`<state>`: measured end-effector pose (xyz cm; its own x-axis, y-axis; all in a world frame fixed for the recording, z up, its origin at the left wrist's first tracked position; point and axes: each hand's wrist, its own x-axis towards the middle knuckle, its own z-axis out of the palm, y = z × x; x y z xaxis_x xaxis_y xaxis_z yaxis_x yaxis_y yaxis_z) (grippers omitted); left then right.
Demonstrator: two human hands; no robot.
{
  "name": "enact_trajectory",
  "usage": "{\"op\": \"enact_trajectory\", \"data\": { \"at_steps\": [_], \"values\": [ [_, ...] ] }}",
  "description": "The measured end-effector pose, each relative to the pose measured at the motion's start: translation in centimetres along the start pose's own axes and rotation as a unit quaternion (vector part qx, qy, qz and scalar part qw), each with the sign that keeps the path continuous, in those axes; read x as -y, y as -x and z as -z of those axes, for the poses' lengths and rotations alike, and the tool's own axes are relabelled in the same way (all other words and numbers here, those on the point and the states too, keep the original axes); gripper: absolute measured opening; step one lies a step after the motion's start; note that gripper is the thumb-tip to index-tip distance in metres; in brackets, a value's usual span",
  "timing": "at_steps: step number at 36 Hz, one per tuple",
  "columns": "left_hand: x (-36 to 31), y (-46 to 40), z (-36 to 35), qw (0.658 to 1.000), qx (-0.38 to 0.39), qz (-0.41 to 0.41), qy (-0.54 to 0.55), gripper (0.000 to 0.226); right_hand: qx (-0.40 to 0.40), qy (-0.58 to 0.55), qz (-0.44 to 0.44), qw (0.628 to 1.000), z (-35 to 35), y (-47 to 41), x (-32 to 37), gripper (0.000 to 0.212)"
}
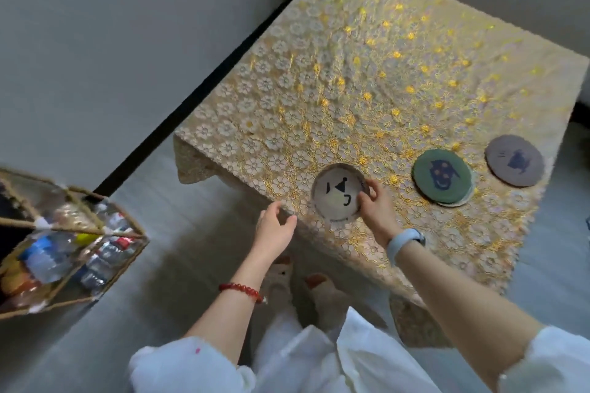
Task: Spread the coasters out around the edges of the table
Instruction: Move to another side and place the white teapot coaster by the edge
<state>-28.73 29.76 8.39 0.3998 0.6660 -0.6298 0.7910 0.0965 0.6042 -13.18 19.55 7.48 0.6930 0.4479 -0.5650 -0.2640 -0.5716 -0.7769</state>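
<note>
Small table (367, 80) w/ a gold-and-white lace cloth, seen from above, person standing at the near edge. Three round coasters lie in a row along that near edge. White coaster (337, 192) w/ black marks sits toward the near-left corner; right hand (375, 206) grips its right rim, fingers curled over the edge, thumb on the rim, coaster flat on the cloth or barely off it, hard to tell w/ the blur. Green coaster (442, 176) w/ a dark blue face design lies to the right, apart from the white one; a paler rim shows under its lower right edge, prob. another coaster beneath. Grey coaster (514, 160) w/ a dark shape lies further right, near the table's right edge, apart from the green one.

Left hand (276, 226) is empty, fingers loosely spread, fingertips at the cloth's edge just left of the white coaster. Red bead bracelet (241, 290) on left wrist, pale blue watch (404, 242) on right wrist. Left on the floor: wire basket (68, 252) holding plastic bottles.
</note>
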Motion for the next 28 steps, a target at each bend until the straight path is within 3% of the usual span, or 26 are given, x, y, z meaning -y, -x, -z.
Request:
{"op": "enact_trajectory", "data": {
  "at_steps": [3,7,14,18,22,28],
  "values": [
    [0.3,-2.1,0.7,0.996,0.037,-0.028,-0.075,0.049,-0.017,0.018,-0.029,0.999,-0.6,-1.4,0.4,0.037],
    [0.7,-4.3,1.5,0.980,0.067,-0.087,-0.168,0.053,-0.003,0.126,-0.025,0.992,-1.0,-2.7,-0.2,0.044],
    [0.4,-8.2,2.1,0.907,0.100,-0.215,-0.349,0.059,-0.051,0.232,-0.034,0.971,-1.6,-4.2,-2.3,0.062],
    [-0.4,-9.4,1.2,0.875,0.115,-0.248,-0.400,0.066,-0.086,0.254,-0.041,0.962,-2.0,-4.1,-2.6,0.057],
    [-1.2,-10.7,-0.1,0.845,0.118,-0.293,-0.431,0.080,-0.070,0.303,-0.029,0.950,-2.5,-4.4,-3.3,0.057],
    [-1.4,-12.4,-1.5,0.819,0.139,-0.314,-0.459,0.098,-0.068,0.333,-0.001,0.941,-2.4,-4.5,-4.2,0.071]
  ]
}}
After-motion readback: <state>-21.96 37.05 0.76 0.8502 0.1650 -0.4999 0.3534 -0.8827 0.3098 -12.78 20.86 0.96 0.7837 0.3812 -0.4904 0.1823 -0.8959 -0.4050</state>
